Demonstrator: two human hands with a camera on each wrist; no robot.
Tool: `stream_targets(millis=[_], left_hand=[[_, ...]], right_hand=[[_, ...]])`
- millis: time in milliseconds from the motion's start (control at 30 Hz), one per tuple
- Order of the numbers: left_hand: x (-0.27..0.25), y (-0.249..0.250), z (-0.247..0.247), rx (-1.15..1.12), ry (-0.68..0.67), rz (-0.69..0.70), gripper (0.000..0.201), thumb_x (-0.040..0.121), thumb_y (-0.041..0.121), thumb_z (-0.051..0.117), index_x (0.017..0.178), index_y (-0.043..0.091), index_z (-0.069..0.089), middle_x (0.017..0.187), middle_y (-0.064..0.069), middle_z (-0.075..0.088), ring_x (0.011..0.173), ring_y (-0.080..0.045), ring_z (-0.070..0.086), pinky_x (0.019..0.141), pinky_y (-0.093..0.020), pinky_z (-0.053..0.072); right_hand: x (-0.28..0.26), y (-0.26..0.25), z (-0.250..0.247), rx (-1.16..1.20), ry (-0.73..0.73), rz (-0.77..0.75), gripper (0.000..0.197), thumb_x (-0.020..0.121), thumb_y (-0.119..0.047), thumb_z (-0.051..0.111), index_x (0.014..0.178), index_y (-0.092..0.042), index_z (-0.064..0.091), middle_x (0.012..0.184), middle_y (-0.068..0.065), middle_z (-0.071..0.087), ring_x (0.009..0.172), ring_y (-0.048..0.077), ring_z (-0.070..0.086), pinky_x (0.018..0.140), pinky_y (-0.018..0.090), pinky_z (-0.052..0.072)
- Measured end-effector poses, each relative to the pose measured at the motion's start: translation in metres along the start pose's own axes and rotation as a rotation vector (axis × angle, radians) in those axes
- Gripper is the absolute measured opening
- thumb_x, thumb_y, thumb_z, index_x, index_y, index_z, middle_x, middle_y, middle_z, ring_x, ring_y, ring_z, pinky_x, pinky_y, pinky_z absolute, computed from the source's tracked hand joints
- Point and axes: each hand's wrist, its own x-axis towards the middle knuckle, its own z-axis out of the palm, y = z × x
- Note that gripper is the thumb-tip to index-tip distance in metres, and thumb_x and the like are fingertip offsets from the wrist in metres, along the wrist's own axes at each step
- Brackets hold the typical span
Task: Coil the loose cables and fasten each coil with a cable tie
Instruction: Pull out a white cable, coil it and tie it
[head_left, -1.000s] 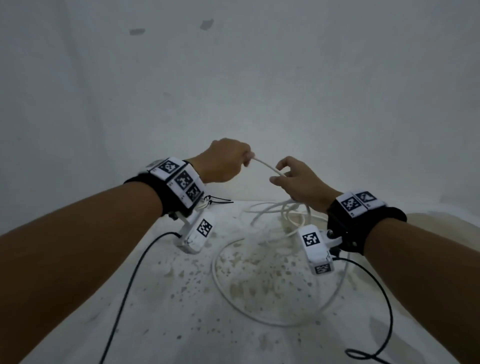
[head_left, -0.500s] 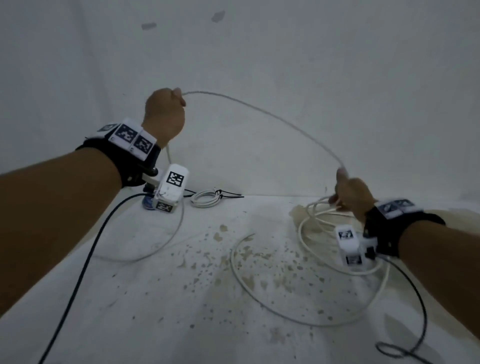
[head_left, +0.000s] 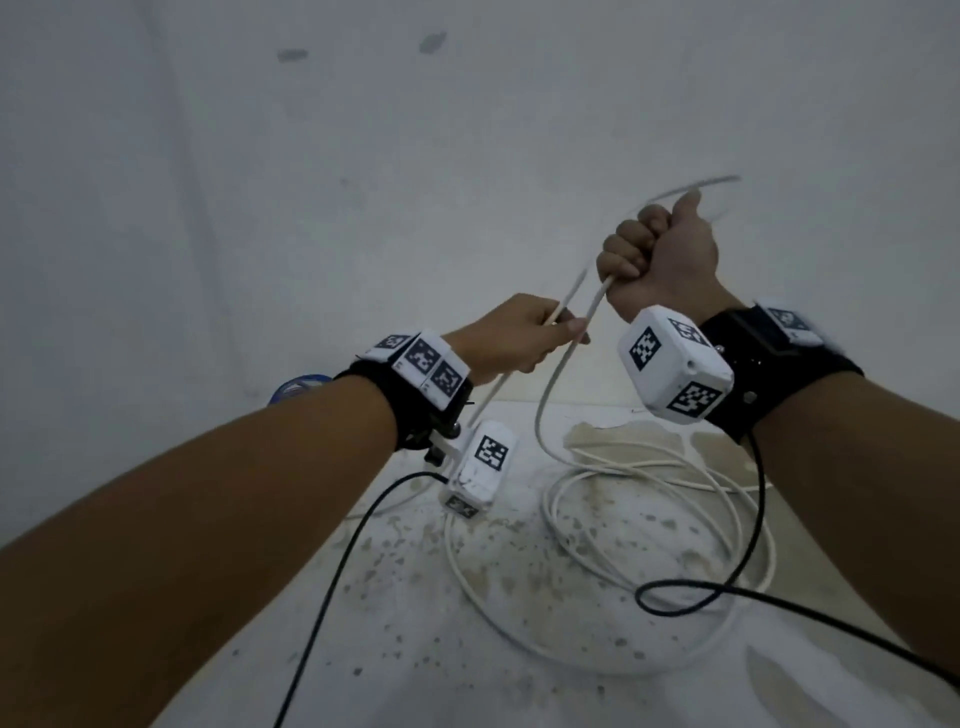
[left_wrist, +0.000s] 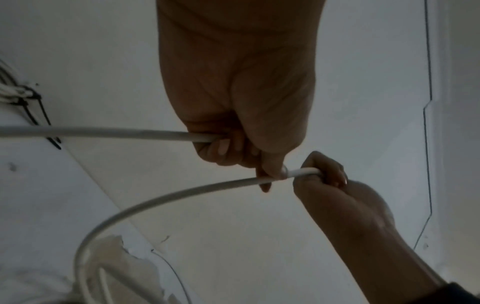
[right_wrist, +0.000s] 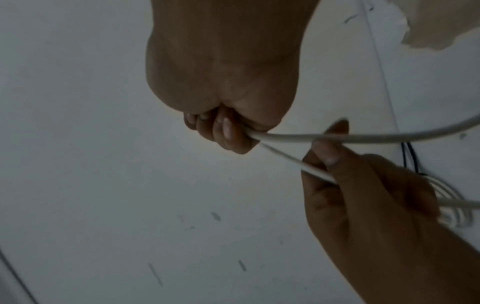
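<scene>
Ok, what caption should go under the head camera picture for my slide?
Both hands, left hand and right hand, grip a white cable above its loose loops on a stained white surface.

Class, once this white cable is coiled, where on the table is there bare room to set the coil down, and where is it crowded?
Bare room: the table at near left, left of the left wrist's black lead. Crowded: centre and right, where the white cable lies in loose loops crossed by the right wrist's black lead.

Hands raised over the cable on the table
Right hand (head_left: 657, 260) above and right of left hand (head_left: 514, 335); cable (head_left: 613, 525) loops lie on table (head_left: 363, 649) below, tied coil (left_wrist: 15, 92) farther left
</scene>
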Motion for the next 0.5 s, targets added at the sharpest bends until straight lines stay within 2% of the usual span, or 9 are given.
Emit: stream_targets(millis=[100,167,200,233,267,300,367,433,500], left_hand=[[0.001,-0.005,-0.001,0.077,-0.055,0.011,0.016,0.096,0.023,0.061,0.088,0.01,0.065,0.056,0.009,0.045,0.048,-0.005,0.036,0.047,-0.02,0.031],[0.004,-0.005,-0.002,0.136,0.037,0.016,0.016,0.097,0.02,0.059,0.088,0.009,0.065,0.053,0.012,0.048,0.046,-0.003,0.039,0.048,-0.018,0.032],[0.007,-0.005,-0.004,0.139,0.138,0.017,0.017,0.097,0.019,0.057,0.088,0.007,0.066,0.055,0.01,0.048,0.048,-0.004,0.04,0.049,-0.02,0.033],[0.01,-0.005,-0.008,0.113,0.241,0.012,0.02,0.098,0.019,0.055,0.086,0.007,0.066,0.057,0.006,0.048,0.05,-0.007,0.041,0.05,-0.022,0.033],[0.013,-0.005,-0.012,0.052,0.328,-0.003,0.022,0.099,0.019,0.054,0.083,0.008,0.064,0.059,0.003,0.047,0.052,-0.01,0.041,0.05,-0.023,0.033],[0.015,-0.004,-0.017,-0.026,0.396,-0.021,0.024,0.1,0.019,0.053,0.079,0.01,0.062,0.059,0.001,0.045,0.051,-0.012,0.04,0.048,-0.024,0.032],[0.019,0.0,-0.028,-0.158,0.485,-0.049,0.027,0.101,0.02,0.051,0.076,0.012,0.059,0.058,-0.001,0.042,0.048,-0.012,0.037,0.045,-0.023,0.03],[0.018,0.008,-0.041,-0.198,0.569,-0.057,0.028,0.101,0.02,0.051,0.074,0.013,0.057,0.058,-0.002,0.042,0.046,-0.012,0.037,0.042,-0.021,0.029],[0.017,0.013,-0.061,-0.172,0.681,-0.077,0.028,0.1,0.022,0.05,0.074,0.014,0.056,0.058,-0.002,0.043,0.044,-0.012,0.038,0.04,-0.018,0.029]], right_hand=[[0.004,-0.001,-0.024,0.048,0.105,-0.016,0.06,0.101,-0.058,0.028,0.057,-0.017,0.03,0.048,-0.004,0.019,0.038,0.011,0.014,0.038,0.018,0.019],[0.003,0.002,-0.034,-0.04,0.116,-0.011,0.055,0.098,-0.056,0.042,0.06,-0.017,0.036,0.047,-0.003,0.029,0.04,0.011,0.029,0.044,0.02,0.035],[0.001,0.008,-0.039,-0.177,0.081,0.0,0.048,0.096,-0.054,0.049,0.066,-0.017,0.042,0.051,-0.002,0.039,0.048,0.012,0.042,0.054,0.023,0.045],[-0.002,0.015,-0.042,-0.394,0.032,0.02,0.038,0.093,-0.051,0.055,0.076,-0.017,0.051,0.063,-0.001,0.052,0.063,0.014,0.054,0.067,0.029,0.051],[-0.006,0.025,-0.048,-0.645,-0.029,0.054,0.032,0.091,-0.048,0.06,0.092,-0.017,0.056,0.081,0.0,0.062,0.081,0.017,0.061,0.08,0.035,0.052],[-0.009,0.036,-0.054,-0.875,-0.105,0.093,0.035,0.089,-0.046,0.065,0.108,-0.017,0.057,0.098,0.001,0.064,0.094,0.019,0.063,0.087,0.039,0.05],[-0.016,0.062,-0.067,-1.255,-0.288,0.215,0.042,0.089,-0.043,0.067,0.12,-0.016,0.058,0.109,0.003,0.068,0.097,0.018,0.065,0.084,0.035,0.05],[-0.022,0.085,-0.08,-1.56,-0.471,0.341,0.037,0.095,-0.041,0.06,0.104,-0.006,0.068,0.095,0.008,0.073,0.081,0.015,0.067,0.072,0.026,0.048],[-0.026,0.098,-0.092,-1.591,-0.443,0.381,0.044,0.1,-0.039,0.052,0.08,-0.002,0.065,0.072,0.009,0.067,0.062,0.015,0.061,0.061,0.022,0.047]])
